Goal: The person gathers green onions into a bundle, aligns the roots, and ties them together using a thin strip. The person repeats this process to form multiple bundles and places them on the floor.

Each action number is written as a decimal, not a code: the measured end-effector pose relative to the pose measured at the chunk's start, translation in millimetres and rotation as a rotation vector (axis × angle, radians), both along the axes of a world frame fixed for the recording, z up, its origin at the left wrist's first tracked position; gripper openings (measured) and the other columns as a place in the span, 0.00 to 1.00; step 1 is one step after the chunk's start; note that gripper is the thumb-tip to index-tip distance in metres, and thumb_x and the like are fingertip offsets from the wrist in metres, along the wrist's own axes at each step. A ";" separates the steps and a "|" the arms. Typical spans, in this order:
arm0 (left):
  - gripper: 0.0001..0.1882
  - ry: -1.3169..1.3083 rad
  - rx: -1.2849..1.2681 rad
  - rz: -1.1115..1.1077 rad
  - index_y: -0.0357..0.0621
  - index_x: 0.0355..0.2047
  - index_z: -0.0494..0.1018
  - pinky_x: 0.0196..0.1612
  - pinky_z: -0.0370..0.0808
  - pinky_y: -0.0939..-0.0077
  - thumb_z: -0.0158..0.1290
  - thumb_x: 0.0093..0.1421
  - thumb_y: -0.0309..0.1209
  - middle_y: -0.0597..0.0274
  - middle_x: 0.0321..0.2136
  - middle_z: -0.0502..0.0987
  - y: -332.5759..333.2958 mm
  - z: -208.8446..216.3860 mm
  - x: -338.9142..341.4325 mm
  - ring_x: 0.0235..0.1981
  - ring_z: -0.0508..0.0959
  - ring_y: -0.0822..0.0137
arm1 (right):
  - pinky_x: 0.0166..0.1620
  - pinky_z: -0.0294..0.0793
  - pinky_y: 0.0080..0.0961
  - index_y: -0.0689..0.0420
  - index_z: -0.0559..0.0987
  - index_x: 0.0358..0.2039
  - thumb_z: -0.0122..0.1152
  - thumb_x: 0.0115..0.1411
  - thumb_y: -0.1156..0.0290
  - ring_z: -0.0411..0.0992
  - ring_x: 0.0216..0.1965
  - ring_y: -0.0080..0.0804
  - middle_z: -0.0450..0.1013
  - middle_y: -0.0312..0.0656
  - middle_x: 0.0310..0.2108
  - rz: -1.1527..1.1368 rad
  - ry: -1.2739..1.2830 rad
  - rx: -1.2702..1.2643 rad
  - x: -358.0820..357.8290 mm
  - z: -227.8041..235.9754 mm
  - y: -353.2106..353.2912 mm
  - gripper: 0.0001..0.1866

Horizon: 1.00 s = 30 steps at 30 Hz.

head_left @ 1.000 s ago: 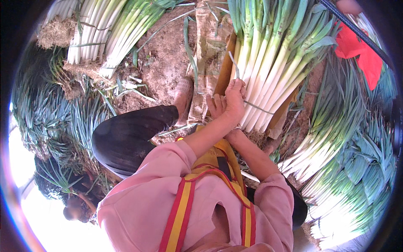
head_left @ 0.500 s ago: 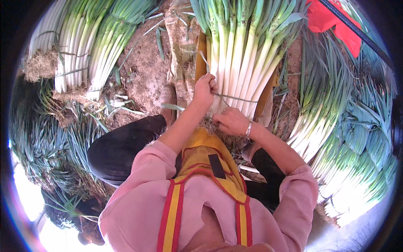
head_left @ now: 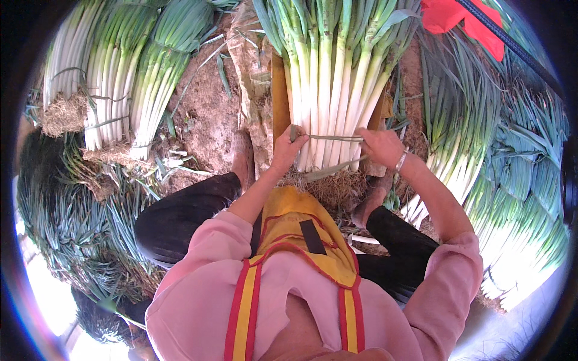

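In front of me lies a thick bundle of long green onions (head_left: pixel 328 102), white stems and roots toward me, leaves fanning away. A thin green leaf strip (head_left: pixel 334 138) runs taut across the white stems. My left hand (head_left: pixel 290 147) pinches it at the bundle's left side. My right hand (head_left: pixel 383 148) grips it at the right side, fingers closed. Another loose green strip end hangs lower, slanting across the stem bases between the hands. The roots (head_left: pixel 331 188) form a brown mat just above my yellow apron.
Tied green onion bundles (head_left: pixel 108 90) lie at the far left. More onions (head_left: pixel 463 120) are piled along the right, near a red sheet (head_left: pixel 463 21) and a dark cord. Leafy heaps (head_left: pixel 72 210) fill the left. My bent legs flank the bundle; bare soil (head_left: pixel 201 108) shows beyond.
My hands have moved apart, the right one outward and up to the bundle's right side. The strip is now stretched between them. The view has shifted slightly.
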<state>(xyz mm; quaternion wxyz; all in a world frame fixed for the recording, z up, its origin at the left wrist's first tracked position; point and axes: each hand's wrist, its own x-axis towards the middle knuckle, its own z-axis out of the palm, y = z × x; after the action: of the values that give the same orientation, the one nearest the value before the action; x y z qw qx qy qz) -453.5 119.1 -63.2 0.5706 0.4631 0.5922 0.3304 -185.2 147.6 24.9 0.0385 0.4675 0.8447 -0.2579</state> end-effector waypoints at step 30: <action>0.16 0.427 0.090 -0.039 0.40 0.30 0.71 0.29 0.68 0.68 0.55 0.53 0.42 0.55 0.19 0.72 6.3 17.6 4.4 0.22 0.72 0.61 | 0.36 0.65 0.37 0.56 0.69 0.35 0.55 0.44 0.77 0.70 0.33 0.44 0.71 0.44 0.29 -0.411 0.213 0.271 -27.5 -81.0 -33.6 0.15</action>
<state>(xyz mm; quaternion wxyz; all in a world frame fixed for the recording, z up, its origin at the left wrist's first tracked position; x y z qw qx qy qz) -449.2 125.4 -45.6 0.4173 0.5591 0.6752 0.2396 -212.7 114.0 -56.1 -0.1664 0.6003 0.7582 -0.1927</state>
